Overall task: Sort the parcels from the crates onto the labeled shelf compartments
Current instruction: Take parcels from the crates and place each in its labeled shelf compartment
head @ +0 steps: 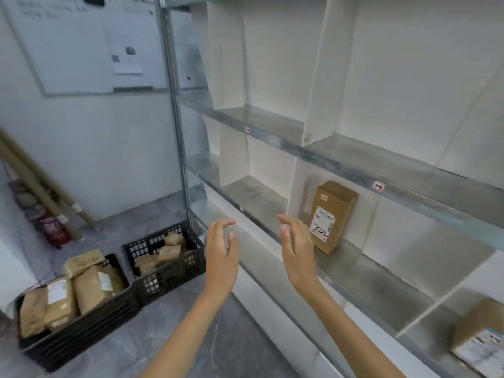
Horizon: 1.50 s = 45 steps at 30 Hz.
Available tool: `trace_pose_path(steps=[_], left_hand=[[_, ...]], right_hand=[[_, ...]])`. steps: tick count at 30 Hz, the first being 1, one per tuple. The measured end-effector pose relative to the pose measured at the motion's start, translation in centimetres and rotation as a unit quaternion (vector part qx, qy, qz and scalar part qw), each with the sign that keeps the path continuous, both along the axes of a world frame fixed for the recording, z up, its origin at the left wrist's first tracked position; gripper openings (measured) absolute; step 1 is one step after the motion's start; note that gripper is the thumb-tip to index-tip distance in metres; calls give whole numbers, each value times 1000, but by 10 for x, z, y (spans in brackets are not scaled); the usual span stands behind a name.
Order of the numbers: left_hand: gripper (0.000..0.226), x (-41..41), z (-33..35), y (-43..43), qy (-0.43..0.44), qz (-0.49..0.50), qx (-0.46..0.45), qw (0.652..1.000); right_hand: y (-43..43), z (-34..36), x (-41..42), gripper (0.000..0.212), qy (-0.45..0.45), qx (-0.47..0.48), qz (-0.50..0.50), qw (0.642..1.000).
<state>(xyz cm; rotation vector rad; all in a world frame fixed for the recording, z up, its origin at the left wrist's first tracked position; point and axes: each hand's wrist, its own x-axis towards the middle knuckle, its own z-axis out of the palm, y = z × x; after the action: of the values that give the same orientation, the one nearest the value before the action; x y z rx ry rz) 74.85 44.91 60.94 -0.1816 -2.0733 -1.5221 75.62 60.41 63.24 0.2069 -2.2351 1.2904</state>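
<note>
Hands: left hand and right hand are both raised in front of the metal shelf unit, side by side with a gap between them. Fingers loosely curved, palms turned toward each other. Neither grasps anything; both are released.

Shelved:
- One brown cardboard parcel stands upright in the compartment just beyond the right hand, its printed label and a handwritten number facing out. The hand is near it and appears not to touch it.
- A second parcel lies in a lower compartment, well to the right of and below the right hand, and is cut off by the frame edge.
- The other compartments in view hold nothing.

Left to sort: two black plastic crates on the floor, below and left of the left hand.
- The outer crate is packed with brown parcels.
- The inner crate, nearer the left hand, holds several smaller parcels.

Shelf tags sit on the front edges of the shelves, too small to read with confidence.

Judgement: early stage. Two parcels are shelved and the far larger share waits in the crates. With both hands free, this looks like a pause between placements. The next move probably calls for reaching down-left for a crate parcel, then matching its mark to a tag.
</note>
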Motion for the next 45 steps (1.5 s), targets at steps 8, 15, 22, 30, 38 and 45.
trace_pose_path(steps=[8, 15, 22, 30, 38, 45], left_hand=[[26, -22, -42, -84, -76, 97, -34, 992], [30, -97, -65, -159, -117, 187, -28, 975], [26, -203, -75, -232, -198, 274, -15, 941], [29, -283, -92, -304, -247, 290, 17, 924], [26, -388, -133, -385, -285, 251, 1, 925], [25, -509, -185, -470, -355, 161, -30, 920]], right_hand=[[-76, -25, -65, 25, -52, 35, 111, 992], [-140, -62, -165, 25, -121, 49, 189, 973], [-186, -88, -292, 24, -204, 80, 240, 946], [-246, -106, -401, 23, -270, 91, 272, 919], [-323, -153, -496, 22, -378, 108, 281, 875], [-399, -201, -604, 23, -452, 139, 226, 852]])
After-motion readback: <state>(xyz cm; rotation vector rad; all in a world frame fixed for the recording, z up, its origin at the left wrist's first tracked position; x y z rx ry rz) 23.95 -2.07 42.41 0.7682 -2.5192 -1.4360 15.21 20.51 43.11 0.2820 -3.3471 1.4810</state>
